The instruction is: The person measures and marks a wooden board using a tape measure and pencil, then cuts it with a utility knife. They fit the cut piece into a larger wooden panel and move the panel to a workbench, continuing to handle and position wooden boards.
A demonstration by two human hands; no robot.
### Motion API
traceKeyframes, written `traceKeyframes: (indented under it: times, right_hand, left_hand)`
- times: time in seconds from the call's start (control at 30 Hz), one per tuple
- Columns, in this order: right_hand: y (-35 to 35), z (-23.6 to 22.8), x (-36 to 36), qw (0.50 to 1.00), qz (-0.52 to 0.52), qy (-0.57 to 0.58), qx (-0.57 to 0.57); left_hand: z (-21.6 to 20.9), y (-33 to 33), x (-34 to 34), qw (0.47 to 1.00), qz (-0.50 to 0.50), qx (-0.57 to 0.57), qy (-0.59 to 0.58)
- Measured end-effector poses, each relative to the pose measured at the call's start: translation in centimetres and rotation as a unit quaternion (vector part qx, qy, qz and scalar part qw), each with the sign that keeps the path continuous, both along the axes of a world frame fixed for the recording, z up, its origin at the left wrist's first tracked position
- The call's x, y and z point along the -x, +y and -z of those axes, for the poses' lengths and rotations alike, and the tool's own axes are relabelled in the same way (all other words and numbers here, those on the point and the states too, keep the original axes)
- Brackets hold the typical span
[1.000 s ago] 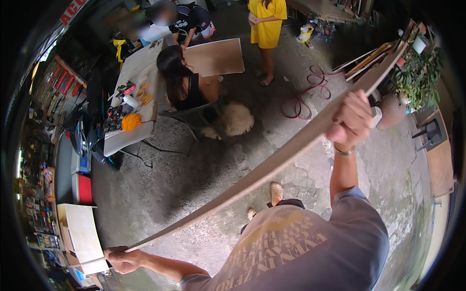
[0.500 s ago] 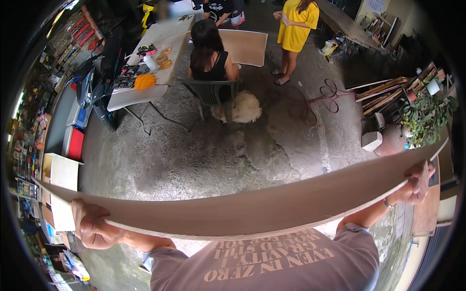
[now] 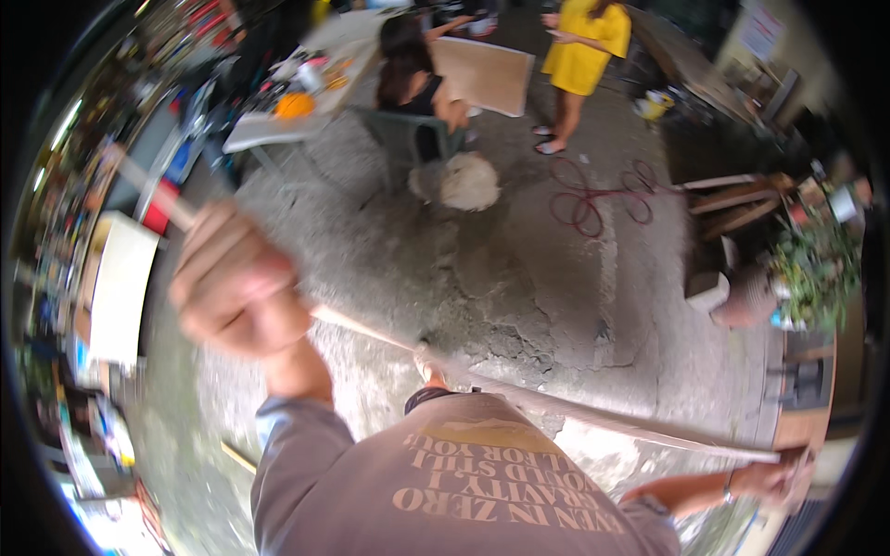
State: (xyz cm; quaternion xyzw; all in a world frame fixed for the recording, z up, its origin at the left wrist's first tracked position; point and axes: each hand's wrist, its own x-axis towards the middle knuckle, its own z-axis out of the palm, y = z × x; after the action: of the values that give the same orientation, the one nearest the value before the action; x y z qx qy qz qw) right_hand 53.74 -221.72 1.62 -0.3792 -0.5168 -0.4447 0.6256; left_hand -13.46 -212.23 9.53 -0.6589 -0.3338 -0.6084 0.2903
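Note:
I hold a long, thin wooden board (image 3: 630, 426), which shows nearly edge-on as a narrow strip slanting from the upper left to the lower right. My left hand (image 3: 241, 283), raised and blurred, is closed around the board near its far left end. At the lower right, my right hand (image 3: 777, 477) grips the other end, its fingers partly smeared. The board's broad face is mostly out of sight. Between my hands, part of my leg and foot (image 3: 429, 361) shows beside the board's edge.
Ahead, a person in black (image 3: 422, 93) sits on a green chair (image 3: 399, 134) by a table (image 3: 255, 132); a pale furry dog (image 3: 468, 181) lies behind. A person in yellow (image 3: 584, 51) stands near a flat panel (image 3: 482, 74). A red hose (image 3: 593, 199), wood scraps (image 3: 742, 204) and a plant (image 3: 820, 259) are rightward.
The board has turned from showing its broad face to nearly edge-on. My left hand has risen and moved inward; my right hand has dropped toward the lower right.

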Motion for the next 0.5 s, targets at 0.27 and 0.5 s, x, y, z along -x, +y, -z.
traceKeyframes:
  times: [0.27,0.5]
  right_hand:
    - [-6.9,-2.5,-0.5,0.984,0.124,0.121,0.049]
    - [-15.6,-3.0,-5.9,0.975,0.2,0.086,0.033]
  left_hand:
    - [0.9,-1.6,-15.4,0.994,0.046,0.048,0.082]
    - [1.6,-2.5,-24.1,0.989,0.129,0.038,0.06]
